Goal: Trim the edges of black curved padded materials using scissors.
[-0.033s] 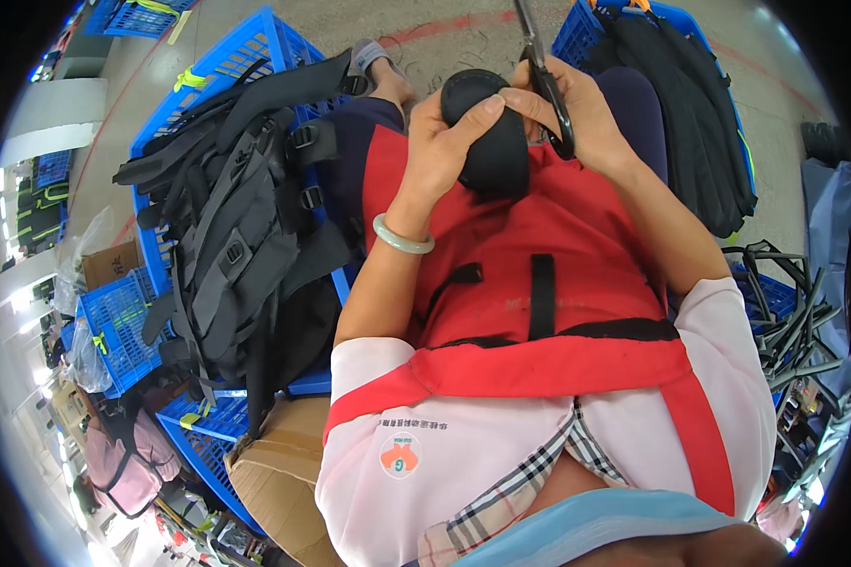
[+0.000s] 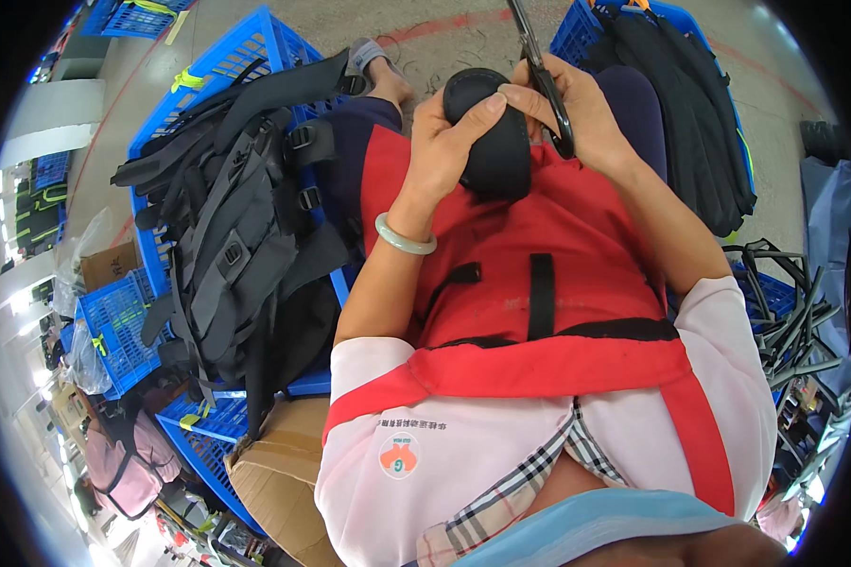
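Observation:
My left hand (image 2: 444, 142) is closed round a black padded piece (image 2: 497, 156) with a rounded top end, its thumb lying across the front. The piece is held above the lap of my red apron (image 2: 511, 293). In my right hand (image 2: 581, 109) is a pair of dark scissors (image 2: 536, 66), blades pointing up and away, one handle loop hanging by the palm. The thumb and forefinger of that hand pinch at the right edge of the padded piece, meeting the left thumb. Whether a thread lies in that pinch is too small to make out.
On the left, a blue plastic crate (image 2: 217, 61) is heaped with black straps and buckles (image 2: 227, 227). Another blue crate (image 2: 577, 38) at the far right holds long black padded pieces (image 2: 676, 113). An open cardboard box (image 2: 284, 472) stands low left, and black frame-like parts (image 2: 794, 312) lie right.
Hardly anything differs. The black padded piece and both hands have shifted very slightly; the grips are the same.

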A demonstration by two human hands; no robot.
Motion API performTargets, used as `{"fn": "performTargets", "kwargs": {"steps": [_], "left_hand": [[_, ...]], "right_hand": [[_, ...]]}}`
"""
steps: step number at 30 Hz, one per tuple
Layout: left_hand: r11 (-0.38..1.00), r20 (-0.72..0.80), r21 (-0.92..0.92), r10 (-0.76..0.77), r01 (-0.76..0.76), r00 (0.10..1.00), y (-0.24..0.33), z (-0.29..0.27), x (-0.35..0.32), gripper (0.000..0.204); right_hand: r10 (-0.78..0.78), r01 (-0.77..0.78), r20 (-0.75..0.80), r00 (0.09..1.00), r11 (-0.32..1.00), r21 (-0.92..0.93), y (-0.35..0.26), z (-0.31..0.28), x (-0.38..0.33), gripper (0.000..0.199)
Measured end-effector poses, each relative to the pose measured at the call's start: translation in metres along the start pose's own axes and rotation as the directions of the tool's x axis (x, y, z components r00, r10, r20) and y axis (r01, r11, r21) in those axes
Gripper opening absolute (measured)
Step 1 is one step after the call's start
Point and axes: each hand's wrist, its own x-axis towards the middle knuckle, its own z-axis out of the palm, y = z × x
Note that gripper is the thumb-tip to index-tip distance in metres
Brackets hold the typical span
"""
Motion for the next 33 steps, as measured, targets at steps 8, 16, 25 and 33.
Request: {"fn": "performTargets", "kwargs": {"steps": [8,16,25,33], "left_hand": [[0.944,-0.056,-0.293,-0.173,0.149,0.983,-0.014,-0.009,-0.001,0.018],[0.959,-0.007,-0.277,-0.073,0.068,0.997,-0.010,-0.010,-0.006,0.019],[0.906,-0.081,-0.420,-0.092,0.050,0.992,-0.009,-0.006,-0.010,0.015],[0.906,-0.105,-0.421,-0.100,0.047,0.989,-0.011,-0.006,-0.013,0.013]], "right_hand": [[0.037,0.009,0.057,0.998,0.755,-0.656,0.001,-0.044,-0.028,0.046],[0.034,0.006,0.034,0.999,0.618,-0.786,-0.005,-0.046,-0.055,0.073],[0.124,-0.037,0.067,0.990,0.688,-0.724,-0.010,-0.037,-0.057,0.069],[0.091,0.014,0.121,0.988,0.739,-0.673,-0.005,-0.024,-0.049,0.062]]}}
